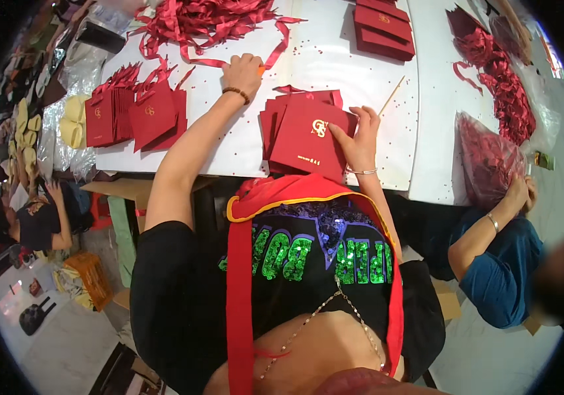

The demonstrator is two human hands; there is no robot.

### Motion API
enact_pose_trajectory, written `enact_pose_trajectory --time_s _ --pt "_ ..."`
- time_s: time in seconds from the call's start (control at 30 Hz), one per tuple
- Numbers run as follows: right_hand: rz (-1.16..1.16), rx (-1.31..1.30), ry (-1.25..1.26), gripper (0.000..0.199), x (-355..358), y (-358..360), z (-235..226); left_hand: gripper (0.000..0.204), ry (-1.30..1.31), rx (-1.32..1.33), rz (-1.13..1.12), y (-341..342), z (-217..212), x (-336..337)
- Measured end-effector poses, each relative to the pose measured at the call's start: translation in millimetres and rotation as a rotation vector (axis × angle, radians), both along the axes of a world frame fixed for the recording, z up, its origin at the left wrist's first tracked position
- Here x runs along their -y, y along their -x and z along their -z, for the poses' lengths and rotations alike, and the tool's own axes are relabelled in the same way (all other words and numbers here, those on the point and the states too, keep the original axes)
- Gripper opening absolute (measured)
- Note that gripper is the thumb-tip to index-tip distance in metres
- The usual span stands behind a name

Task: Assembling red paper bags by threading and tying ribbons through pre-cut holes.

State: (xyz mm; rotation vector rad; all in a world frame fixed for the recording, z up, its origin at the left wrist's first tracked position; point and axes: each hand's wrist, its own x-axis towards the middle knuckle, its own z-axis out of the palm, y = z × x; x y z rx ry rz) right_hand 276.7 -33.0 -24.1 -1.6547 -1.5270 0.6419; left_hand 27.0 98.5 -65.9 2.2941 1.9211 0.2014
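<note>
My right hand (363, 143) grips the right edge of a red paper gift bag (308, 135), thumb across its front, fingers at its side. That bag leans over a small stack of similar red bags (270, 125), close to the table's near edge. Farther left, my left hand (242, 74), with a beaded bracelet at the wrist, is closed with its knuckles up. A small orange bit (261, 70) shows beside its fingers; what it belongs to is hidden. Past that hand a loose red ribbon (285, 47) curves out from a big heap of red ribbons (206, 23).
Upright red bags (107, 118) and more bags (153, 115) stand at left; another stack (384, 29) lies at the far right. A thin stick (392, 95) rests on the white table (361, 85). On the right, a co-worker's hands (522, 192) touch a plastic sack of red ribbon (489, 158).
</note>
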Motion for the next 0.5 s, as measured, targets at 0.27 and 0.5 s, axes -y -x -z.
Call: enact_pose_trajectory --time_s 0.27,0.5 --pt "-0.318 0.352 -0.389 0.024 -25 16 -19 0.027 0.747 1.458 -0.212 40 -55 37" --pt "-0.578 0.300 -0.220 0.060 -44 14 10 0.053 0.469 1.833 0.071 40 -113 56"
